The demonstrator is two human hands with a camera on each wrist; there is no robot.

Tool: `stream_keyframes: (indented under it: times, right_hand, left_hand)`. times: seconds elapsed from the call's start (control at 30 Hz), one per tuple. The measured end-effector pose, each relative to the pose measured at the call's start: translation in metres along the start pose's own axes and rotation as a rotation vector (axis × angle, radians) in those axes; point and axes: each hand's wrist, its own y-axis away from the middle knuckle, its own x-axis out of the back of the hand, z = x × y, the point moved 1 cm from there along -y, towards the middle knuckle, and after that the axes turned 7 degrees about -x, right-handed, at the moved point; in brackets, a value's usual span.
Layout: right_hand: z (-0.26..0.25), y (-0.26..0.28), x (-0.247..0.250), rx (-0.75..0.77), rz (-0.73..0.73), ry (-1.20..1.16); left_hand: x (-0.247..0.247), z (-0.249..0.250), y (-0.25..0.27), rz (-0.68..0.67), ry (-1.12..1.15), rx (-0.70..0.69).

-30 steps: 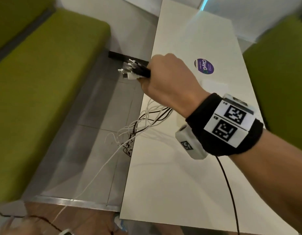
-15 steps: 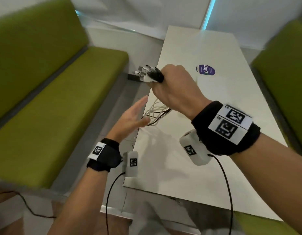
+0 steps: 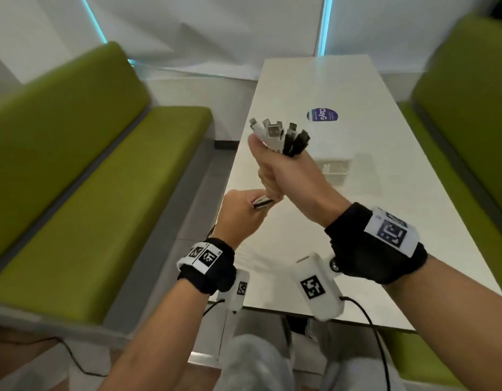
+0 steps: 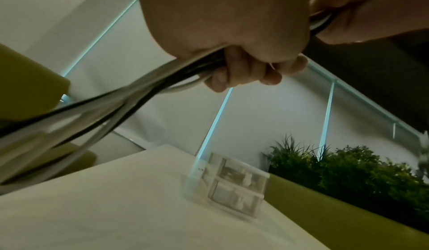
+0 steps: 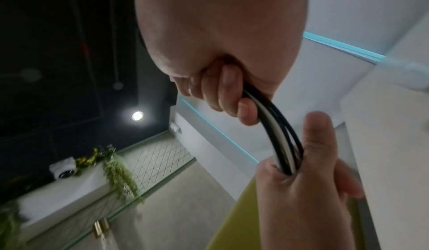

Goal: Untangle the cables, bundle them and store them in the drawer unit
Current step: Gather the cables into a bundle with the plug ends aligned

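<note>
My right hand grips a bunch of black and white cables upright above the white table's left edge, with the plug ends fanning out above my fist. Just below it my left hand grips the same cables where they leave the right fist. In the left wrist view the cables trail down and away from the curled fingers. The right wrist view shows the strands running from my right fingers into my left hand. A small clear drawer unit stands on the table, partly hidden behind my right hand in the head view.
Green benches flank the table, one on the left and one on the right. A round purple sticker lies on the tabletop beyond my hands. Plants sit behind the right bench. White wall panels close off the far end.
My right hand has lifted and turned the cable bunch so the plugs point up. My left hand, open half a second ago, has come up and closed round the cables below the right fist.
</note>
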Motion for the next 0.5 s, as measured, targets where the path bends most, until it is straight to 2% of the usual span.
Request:
stream_keyframes:
  times: [0.1, 0.23, 0.37, 0.43, 0.5]
  right_hand:
    - [0.018, 0.000, 0.028, -0.132, -0.002, -0.153]
    - [0.039, 0.007, 0.070, -0.229, 0.068, -0.267]
    - [0.055, 0.011, 0.105, -0.332, 0.171, -0.395]
    - [0.063, 0.005, 0.108, -0.334, 0.191, -0.378]
    - [0.067, -0.006, 0.105, -0.301, 0.196, -0.351]
  left_hand:
    - [-0.014, -0.021, -0.008, -0.155, -0.152, -0.065]
    - [-0.030, -0.043, -0.018, -0.330, -0.274, -0.127]
    - [-0.025, -0.082, -0.023, -0.440, -0.328, 0.039]
    - [-0.026, -0.093, -0.028, -0.527, -0.343, 0.099]
    - [-0.025, -0.095, -0.035, -0.592, -0.328, 0.220]
